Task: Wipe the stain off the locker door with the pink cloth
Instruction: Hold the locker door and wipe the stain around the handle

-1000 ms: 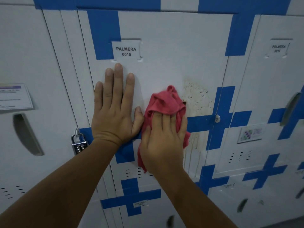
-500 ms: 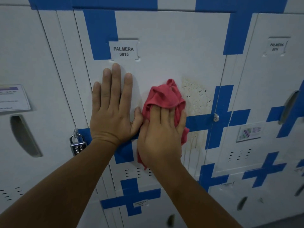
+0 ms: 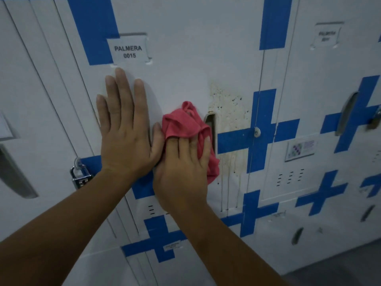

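Pink, crumpled soft cloth (image 3: 185, 122) is bunched against the white metal locker door (image 3: 185, 58), just left of the door's recessed slot handle (image 3: 211, 129); the right hand (image 3: 183, 168) presses it there, fingers laid over the lower folds and slightly curled into the fabric, so that a tail of cloth hangs out past the little-finger side; the brownish, speckled stain (image 3: 228, 108) lies just right of the handle, uncovered by the cloth, with thin drip trails running down from it toward the door's lower edge; the cloth's right edge is near the stain but whether it touches it cannot be told.

The left hand (image 3: 125, 129) rests flat on the same door, fingers straight and close together, holding nothing; its thumb lies against the right hand's thumb side beside the cloth; its fingertips reach up just under the white paper label (image 3: 128, 51) printed PALMERA 0015.

Blue tape crosses (image 3: 261, 131) mark the door fronts, one crossing just right of the stain, where a small round silver lock (image 3: 257, 132) sits; a silver padlock (image 3: 79, 175) hangs at the door's left edge, below the left wrist; a neighbouring locker door (image 3: 329, 79) to the right carries its own blurred label and a small purple-patterned sticker (image 3: 300, 149); lower doors with vent slots fill the bottom of the view.
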`<state>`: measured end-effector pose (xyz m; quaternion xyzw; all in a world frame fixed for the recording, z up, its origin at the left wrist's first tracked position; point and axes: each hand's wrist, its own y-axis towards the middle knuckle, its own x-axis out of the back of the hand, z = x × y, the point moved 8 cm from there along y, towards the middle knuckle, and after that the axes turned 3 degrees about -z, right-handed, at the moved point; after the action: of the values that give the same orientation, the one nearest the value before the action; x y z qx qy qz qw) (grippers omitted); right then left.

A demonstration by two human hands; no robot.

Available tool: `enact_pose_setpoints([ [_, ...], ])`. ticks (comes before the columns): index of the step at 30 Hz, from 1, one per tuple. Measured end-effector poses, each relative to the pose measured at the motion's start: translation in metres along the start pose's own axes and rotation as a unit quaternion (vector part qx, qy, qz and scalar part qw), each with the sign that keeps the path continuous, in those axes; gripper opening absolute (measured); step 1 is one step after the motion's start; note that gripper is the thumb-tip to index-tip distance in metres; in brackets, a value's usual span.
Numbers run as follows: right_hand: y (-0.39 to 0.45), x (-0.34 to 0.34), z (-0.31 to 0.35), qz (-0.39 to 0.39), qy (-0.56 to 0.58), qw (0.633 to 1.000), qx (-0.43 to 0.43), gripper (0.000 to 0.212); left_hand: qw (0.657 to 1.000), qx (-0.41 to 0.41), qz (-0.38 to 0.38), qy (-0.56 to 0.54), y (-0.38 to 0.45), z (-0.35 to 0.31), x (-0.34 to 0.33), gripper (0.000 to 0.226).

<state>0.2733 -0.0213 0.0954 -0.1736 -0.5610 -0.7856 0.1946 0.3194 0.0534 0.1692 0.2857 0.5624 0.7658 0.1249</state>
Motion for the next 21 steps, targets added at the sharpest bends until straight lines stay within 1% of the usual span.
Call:
enact_pose_setpoints([
  [2, -0.013, -0.006, -0.004, 0.009, 0.022, 1.0, -0.004, 0.066, 0.998, -0.062, 0.011, -0.012, -0.004, -0.015, -0.006, 0.07],
  [4, -0.037, -0.019, -0.018, 0.025, 0.029, 0.999, -0.012, 0.059, 0.991, -0.135, 0.02, 0.001, -0.015, -0.03, -0.014, 0.069],
  [6, -0.062, -0.035, -0.031, 0.052, 0.002, 0.999, 0.005, 0.056, 0.986, -0.162, 0.022, 0.029, -0.027, -0.035, -0.021, 0.071],
  [8, -0.082, -0.049, -0.037, 0.069, -0.025, 0.997, 0.029, 0.062, 0.986, -0.157, 0.019, 0.05, -0.036, -0.036, -0.027, 0.071],
  [10, -0.092, -0.055, -0.038, 0.06, -0.037, 0.997, 0.041, 0.071, 0.986, -0.153, 0.014, 0.061, -0.04, -0.036, -0.03, 0.071],
  [11, -0.093, -0.055, -0.038, 0.051, -0.036, 0.997, 0.042, 0.071, 0.986, -0.153, 0.014, 0.064, -0.041, -0.036, -0.032, 0.071],
  [13, -0.092, -0.051, -0.039, 0.036, -0.023, 0.998, 0.038, 0.063, 0.987, -0.149, 0.017, 0.064, -0.04, -0.036, -0.033, 0.072],
  [16, -0.095, -0.046, -0.054, 0.018, -0.008, 1.0, 0.0, 0.052, 0.987, -0.146, 0.019, 0.068, -0.04, -0.037, -0.034, 0.074],
  [18, -0.099, -0.043, -0.066, -0.006, -0.012, 1.0, -0.009, 0.044, 0.986, -0.147, 0.021, 0.073, -0.04, -0.039, -0.034, 0.076],
  [21, -0.096, -0.031, -0.077, -0.036, -0.026, 0.998, -0.037, 0.045, 0.985, -0.151, 0.021, 0.077, -0.039, -0.038, -0.034, 0.077],
])
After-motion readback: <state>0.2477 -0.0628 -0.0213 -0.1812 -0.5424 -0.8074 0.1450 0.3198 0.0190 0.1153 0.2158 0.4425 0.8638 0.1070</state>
